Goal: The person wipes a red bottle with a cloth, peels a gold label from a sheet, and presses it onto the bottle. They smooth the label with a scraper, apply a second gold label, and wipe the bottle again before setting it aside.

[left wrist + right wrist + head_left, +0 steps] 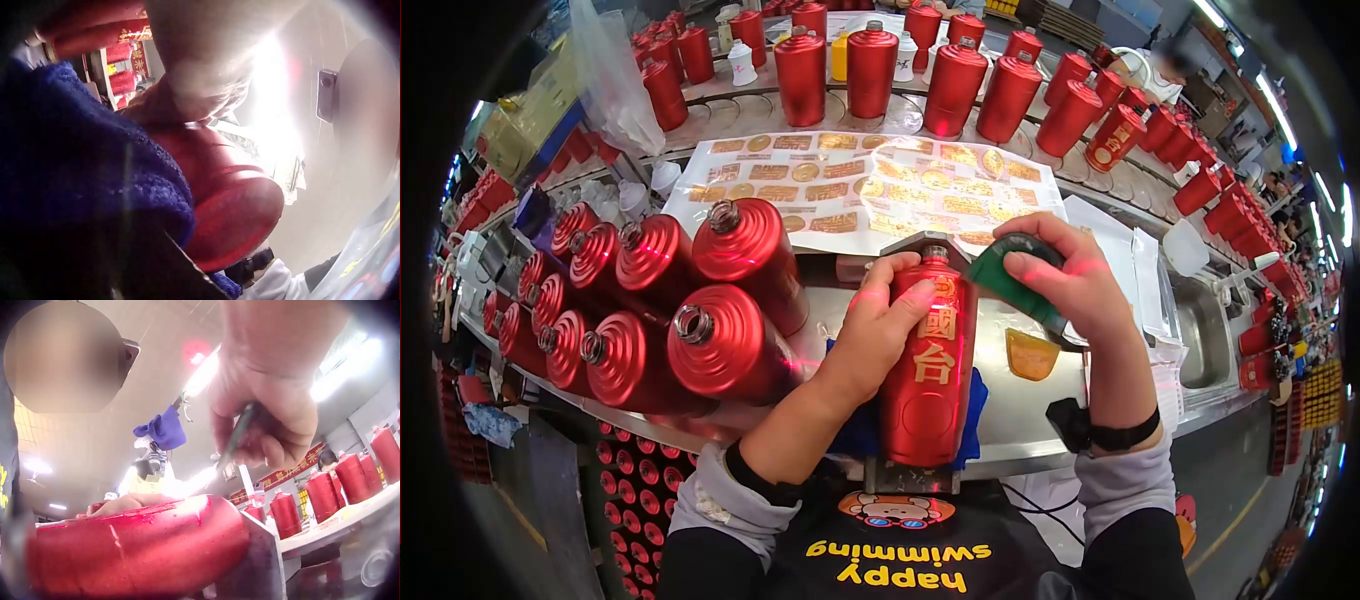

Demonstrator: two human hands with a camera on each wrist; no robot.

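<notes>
A red bottle [925, 420] with gold characters on its face lies in front of the person, its clear neck pointing away, with a blue cloth [977, 410] under it. My left hand [878, 325] grips the bottle's upper left side, thumb on its face by the characters. Between the fingers and thumb of my right hand [1068, 272] is a flat green scraper [1015, 285], its edge just over the bottle's upper right side. The right wrist view shows the scraper [236, 439] edge-on above the red bottle [144, 553].
A flat amber piece [1032, 355] lies on the metal worktop [1005, 415] to the right. Several red bottles [725, 345] stand close together at the left. Behind lies a sheet of gold stickers [820, 195]. A curved conveyor [755, 105] carries more red bottles beyond it.
</notes>
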